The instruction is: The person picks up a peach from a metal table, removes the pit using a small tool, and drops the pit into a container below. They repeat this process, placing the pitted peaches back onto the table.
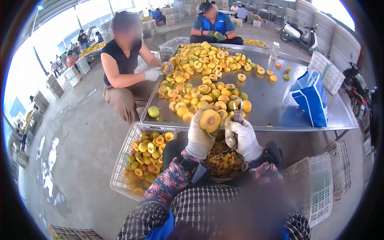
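In white gloves, both my hands are raised over the near edge of the metal table (pixel 276 100). My left hand (pixel 200 136) is closed around a yellow peach half (pixel 210 121), its cut face turned up toward me. My right hand (pixel 243 138) grips a pitting tool (pixel 238 111) by its handle, the metal loop pointing up. Tool and fruit are apart. Beyond them lies a large heap of yellow peaches (pixel 200 68), many of them halved. Below and between my hands, a container of peach scraps (pixel 224 160) is partly hidden by my gloves.
A white crate of peach halves (pixel 124 160) stands by my left knee. A blue bag (pixel 310 100) and a clear bottle (pixel 274 51) are on the table's right side. Stacked crates (pixel 320 184) are at my right. Two gloved co-workers sit at the left (pixel 124 64) and far (pixel 214 28) sides.
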Motion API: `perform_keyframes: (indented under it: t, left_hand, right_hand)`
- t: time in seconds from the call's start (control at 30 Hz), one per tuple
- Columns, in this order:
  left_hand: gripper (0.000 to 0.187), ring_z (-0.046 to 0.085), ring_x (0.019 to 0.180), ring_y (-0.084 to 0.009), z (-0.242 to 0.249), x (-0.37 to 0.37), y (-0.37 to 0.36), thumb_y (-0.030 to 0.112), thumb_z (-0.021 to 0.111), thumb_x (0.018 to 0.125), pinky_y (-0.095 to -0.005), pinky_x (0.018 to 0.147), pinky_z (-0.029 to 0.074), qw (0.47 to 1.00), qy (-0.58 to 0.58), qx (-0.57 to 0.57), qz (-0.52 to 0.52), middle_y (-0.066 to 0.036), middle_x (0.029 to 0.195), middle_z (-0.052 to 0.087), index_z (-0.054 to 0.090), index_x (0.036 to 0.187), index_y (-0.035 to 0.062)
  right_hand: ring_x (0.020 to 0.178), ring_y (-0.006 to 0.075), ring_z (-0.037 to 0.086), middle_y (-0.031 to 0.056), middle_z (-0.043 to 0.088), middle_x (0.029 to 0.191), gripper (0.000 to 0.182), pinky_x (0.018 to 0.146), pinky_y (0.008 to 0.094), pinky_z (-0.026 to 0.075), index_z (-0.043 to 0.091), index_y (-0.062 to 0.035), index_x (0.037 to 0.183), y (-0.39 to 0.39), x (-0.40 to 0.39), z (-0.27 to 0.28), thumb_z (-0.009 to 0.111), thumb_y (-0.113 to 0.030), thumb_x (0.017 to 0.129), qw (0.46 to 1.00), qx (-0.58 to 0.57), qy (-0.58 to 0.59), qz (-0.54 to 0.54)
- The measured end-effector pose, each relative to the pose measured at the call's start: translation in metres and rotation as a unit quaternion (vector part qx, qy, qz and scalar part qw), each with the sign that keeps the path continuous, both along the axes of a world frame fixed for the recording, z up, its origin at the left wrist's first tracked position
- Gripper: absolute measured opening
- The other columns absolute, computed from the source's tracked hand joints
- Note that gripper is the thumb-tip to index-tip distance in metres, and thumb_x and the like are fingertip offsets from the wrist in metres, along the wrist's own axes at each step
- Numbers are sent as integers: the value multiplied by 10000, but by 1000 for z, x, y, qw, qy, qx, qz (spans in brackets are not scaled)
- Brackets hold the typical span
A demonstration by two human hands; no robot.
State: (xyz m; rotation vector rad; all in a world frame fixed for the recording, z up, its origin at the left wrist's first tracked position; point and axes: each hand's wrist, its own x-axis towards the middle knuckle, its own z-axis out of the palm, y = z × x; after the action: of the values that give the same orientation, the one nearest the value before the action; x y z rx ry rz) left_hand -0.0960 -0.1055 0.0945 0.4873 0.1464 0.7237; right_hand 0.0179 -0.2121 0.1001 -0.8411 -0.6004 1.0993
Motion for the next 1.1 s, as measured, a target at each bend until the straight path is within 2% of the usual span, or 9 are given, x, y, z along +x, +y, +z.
perform_keyframes:
  t: [0.07, 0.13, 0.17, 0.2, 0.33, 0.57, 0.77, 1.0, 1.1]
  left_hand:
    - [301, 616, 1069, -216, -7, 8, 8, 260, 561, 944, -343, 925, 515, 998, 5, -56, -5, -100, 1205, 611, 563, 1199, 101]
    - [334, 618, 1055, -226, -28, 20, 5, 213, 548, 959, -378, 921, 526, 970, 29, 219, 106, -105, 1250, 567, 488, 1260, 81]
    - [342, 608, 1072, -228, -26, 23, 4, 205, 541, 965, -386, 923, 525, 939, 53, 312, 133, -108, 1256, 558, 471, 1275, 78]
    - [342, 593, 1094, -233, -26, 27, 4, 234, 528, 976, -393, 930, 522, 954, 38, 273, 116, -114, 1243, 557, 469, 1272, 75]
    - [377, 548, 1155, -251, -7, 34, -4, 343, 484, 1005, -414, 950, 511, 1000, -15, 5, 26, -130, 1212, 552, 469, 1259, 66]
    - [363, 555, 1123, -254, -51, 51, 22, 352, 477, 1012, -420, 989, 489, 990, 33, 80, 109, -124, 1190, 540, 490, 1214, 51]
    - [374, 561, 1113, -272, -79, 62, 50, 354, 485, 1012, -421, 956, 510, 996, 60, -40, 58, -120, 1175, 539, 483, 1222, 44]
    - [445, 555, 1134, -287, -93, 78, 76, 408, 433, 1025, -439, 991, 484, 992, 62, -39, 105, -136, 1195, 555, 459, 1275, 40]
    - [467, 544, 1159, -293, -98, 78, 83, 426, 419, 1028, -444, 1039, 441, 992, 64, -42, 97, -176, 1249, 541, 463, 1267, 28]
  right_hand:
    - [487, 90, 509, 44, 593, 686, 207, 454, 218, 384, 562, -36, 984, -10, 4, -3, 620, -229, 937, 982, -76, -170, 9]
    - [600, 188, 588, 108, 627, 819, 271, 533, 297, 443, 517, -11, 1042, -16, -5, -8, 586, -261, 961, 938, -63, -338, -42]
    - [554, 160, 496, 64, 547, 757, 260, 530, 304, 411, 464, -24, 1075, -20, -4, -9, 580, -227, 961, 870, -20, -483, -98]
    - [600, 308, 535, 138, 546, 758, 261, 588, 400, 438, 452, -1, 1103, -17, -4, -17, 550, -201, 967, 794, 43, -583, -170]
    - [689, 433, 545, 211, 539, 779, 203, 624, 466, 433, 447, 6, 1109, -8, -8, -23, 515, -109, 956, 762, 19, -615, -201]
    - [722, 479, 595, 270, 596, 766, 239, 583, 522, 452, 431, 9, 1087, 29, 0, -53, 538, -154, 949, 796, -42, -584, -154]
    - [704, 459, 601, 267, 596, 762, 265, 584, 519, 463, 432, 10, 1085, 48, 36, -78, 567, -161, 934, 711, -141, -686, -62]
    - [738, 485, 590, 274, 585, 794, 261, 578, 499, 447, 414, 21, 1105, 82, 31, -84, 548, -144, 953, 815, -93, -565, -93]
    - [730, 498, 585, 278, 587, 790, 268, 579, 502, 448, 406, 28, 1118, 95, 34, -101, 538, -143, 959, 808, -77, -574, -108]
